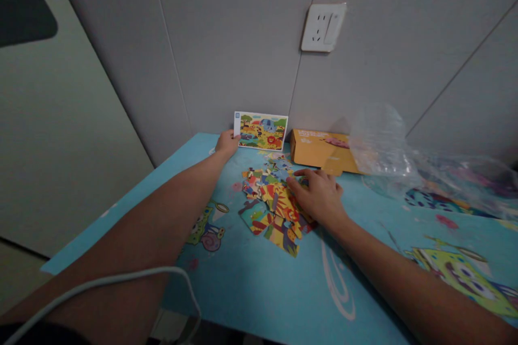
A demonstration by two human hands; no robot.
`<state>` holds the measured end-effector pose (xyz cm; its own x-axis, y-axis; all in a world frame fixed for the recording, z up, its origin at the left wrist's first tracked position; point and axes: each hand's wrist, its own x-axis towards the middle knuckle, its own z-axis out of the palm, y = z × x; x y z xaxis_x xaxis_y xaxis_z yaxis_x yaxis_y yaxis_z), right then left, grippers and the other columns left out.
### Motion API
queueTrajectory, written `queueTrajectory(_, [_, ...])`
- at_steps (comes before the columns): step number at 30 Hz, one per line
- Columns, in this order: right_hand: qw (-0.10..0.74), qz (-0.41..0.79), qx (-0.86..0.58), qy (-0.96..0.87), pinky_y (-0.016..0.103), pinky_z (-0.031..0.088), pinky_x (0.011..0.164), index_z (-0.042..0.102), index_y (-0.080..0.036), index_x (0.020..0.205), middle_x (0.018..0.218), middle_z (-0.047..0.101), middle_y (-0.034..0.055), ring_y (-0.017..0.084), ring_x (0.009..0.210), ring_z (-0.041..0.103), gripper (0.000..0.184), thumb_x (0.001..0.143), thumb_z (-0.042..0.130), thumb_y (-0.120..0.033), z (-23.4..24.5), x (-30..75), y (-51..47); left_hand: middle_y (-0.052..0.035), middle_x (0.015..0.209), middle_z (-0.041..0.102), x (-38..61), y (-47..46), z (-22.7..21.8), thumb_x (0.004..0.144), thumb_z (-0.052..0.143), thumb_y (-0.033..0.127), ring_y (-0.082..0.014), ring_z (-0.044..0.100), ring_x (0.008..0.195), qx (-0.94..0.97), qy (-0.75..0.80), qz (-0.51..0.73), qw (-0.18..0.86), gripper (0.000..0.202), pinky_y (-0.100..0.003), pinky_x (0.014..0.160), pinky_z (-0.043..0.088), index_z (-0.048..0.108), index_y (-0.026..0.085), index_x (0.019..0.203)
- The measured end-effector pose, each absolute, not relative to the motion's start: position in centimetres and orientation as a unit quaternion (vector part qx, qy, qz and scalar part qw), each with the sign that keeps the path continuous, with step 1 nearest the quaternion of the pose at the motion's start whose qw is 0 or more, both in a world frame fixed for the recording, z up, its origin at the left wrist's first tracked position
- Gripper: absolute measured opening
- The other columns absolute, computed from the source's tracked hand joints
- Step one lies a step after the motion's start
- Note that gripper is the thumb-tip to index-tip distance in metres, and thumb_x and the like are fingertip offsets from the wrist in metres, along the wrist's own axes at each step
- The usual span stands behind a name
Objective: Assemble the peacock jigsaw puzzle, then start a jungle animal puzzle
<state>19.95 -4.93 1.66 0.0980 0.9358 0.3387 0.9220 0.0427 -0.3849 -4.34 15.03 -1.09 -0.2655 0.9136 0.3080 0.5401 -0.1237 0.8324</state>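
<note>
My left hand [227, 143] grips the left edge of a picture card [263, 132], with the thumb on its front. The card stands upright against the wall and shows animals, trees and a blue tent-like shape. In front of it lies a loose heap of colourful jigsaw puzzle pieces [279, 202], some overlapping. Over the right side of that heap rests my right hand [319, 194], palm down, thumb and fingers apart and bent, touching the pieces. The palm hides whatever lies beneath it.
Behind my right hand an orange box [311, 148] lies against the wall. Crumpled clear plastic wrap [380, 145] covers its right end and spreads rightward. A blue cartoon-printed cover [259, 291] lies on the table. A white cable [121, 275] crosses my left arm. A socket [324, 27] is on the wall.
</note>
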Motion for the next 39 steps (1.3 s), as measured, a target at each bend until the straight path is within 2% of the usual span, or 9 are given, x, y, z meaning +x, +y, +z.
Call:
queueTrajectory(10, [0.275,0.023,-0.691,-0.669,0.055,0.041,0.086,0.069,-0.021,0.11,0.108,0.064,0.0183,0.037,0.105,0.057,0.047,0.086,0.049,-0.056,1.4,19.9,-5.0,-0.0107,0.103,0.073,-3.4,18.3,-0.6,0.078,0.068,0.03,-0.0226,0.064,0.101,0.545,0.66,0.474,0.205,0.024,-0.03,0.084,0.045,0.067,0.017,0.098])
queueTrajectory(16, [0.262,0.045,-0.697,-0.666,0.056,0.04,0.088,0.069,-0.021,0.109,0.109,0.063,0.0174,0.038,0.107,0.056,0.047,0.086,0.049,-0.056,1.5,19.9,-5.0,-0.0103,0.099,0.072,-3.5,18.7,-0.8,0.077,0.07,0.031,-0.0235,0.064,0.1,0.528,0.669,0.48,0.206,0.021,-0.032,0.085,0.044,0.065,0.017,0.093])
queueTrajectory(20, [0.249,0.043,-0.697,-0.671,0.053,0.041,0.088,0.069,-0.022,0.111,0.11,0.064,0.0167,0.037,0.108,0.056,0.047,0.086,0.048,-0.056,1.6,20.0,-4.9,-0.0114,0.104,0.069,-3.8,18.6,-0.7,0.076,0.07,0.025,-0.0222,0.063,0.099,0.518,0.663,0.498,0.21,0.032,-0.031,0.085,0.045,0.06,0.015,0.104])
queueTrajectory(24, [0.244,0.038,-0.694,-0.676,0.046,0.043,0.088,0.069,-0.02,0.112,0.109,0.065,0.0164,0.033,0.106,0.058,0.042,0.088,0.049,-0.047,1.6,20.3,-4.7,-0.0156,0.113,0.064,-4.6,17.0,-0.4,0.076,0.063,0.015,-0.0206,0.062,0.1,0.514,0.649,0.519,0.213,0.048,-0.031,0.087,0.047,0.05,0.01,0.122])
queueTrajectory(27, [0.251,0.04,-0.684,-0.684,0.042,0.043,0.09,0.069,-0.018,0.113,0.11,0.066,0.0159,0.03,0.105,0.058,0.039,0.088,0.049,-0.04,1.6,20.5,-4.5,-0.0182,0.119,0.061,-4.8,14.0,-0.2,0.074,0.06,0.012,-0.0216,0.061,0.105,0.537,0.623,0.521,0.228,0.048,-0.033,0.091,0.047,0.052,0.007,0.121])
queueTrajectory(29, [0.252,0.053,-0.672,-0.695,0.04,0.041,0.093,0.069,-0.016,0.115,0.112,0.066,0.0161,0.029,0.106,0.058,0.038,0.089,0.049,-0.035,1.6,20.4,-4.4,-0.0154,0.12,0.063,-4.5,11.2,-0.2,0.073,0.062,0.017,-0.0222,0.06,0.108,0.574,0.591,0.509,0.249,0.045,-0.035,0.094,0.046,0.057,0.011,0.117])
queueTrajectory(33, [0.251,0.081,-0.643,-0.719,0.037,0.04,0.097,0.068,-0.012,0.116,0.114,0.066,0.016,0.027,0.108,0.057,0.037,0.088,0.051,-0.028,1.8,20.1,-4.4,-0.0068,0.121,0.066,-3.2,4.8,0.0,0.076,0.066,0.039,-0.0249,0.058,0.114,0.678,0.503,0.453,0.288,0.041,-0.041,0.103,0.041,0.066,0.02,0.112])
queueTrajectory(37, [0.251,0.093,-0.613,-0.743,0.034,0.04,0.098,0.068,-0.013,0.116,0.116,0.066,0.0126,0.024,0.108,0.059,0.035,0.086,0.054,-0.025,2.3,20.1,-4.6,-0.011,0.139,0.053,-1.8,0.0,1.1,0.086,0.052,0.05,-0.0293,0.042,0.132,0.827,0.395,0.36,0.173,0.053,-0.047,0.113,0.027,0.057,0.02,0.13])
queueTrajectory(39, [0.253,0.1,-0.599,-0.753,0.034,0.041,0.098,0.067,-0.013,0.117,0.115,0.066,0.0127,0.024,0.106,0.059,0.035,0.086,0.056,-0.024,2.4,20.2,-4.7,-0.0094,0.151,0.039,-1.2,-1.4,1.8,0.081,0.058,0.058,-0.0337,0.026,0.141,0.885,0.344,0.281,0.141,0.066,-0.052,0.114,0.02,0.049,0.025,0.138])
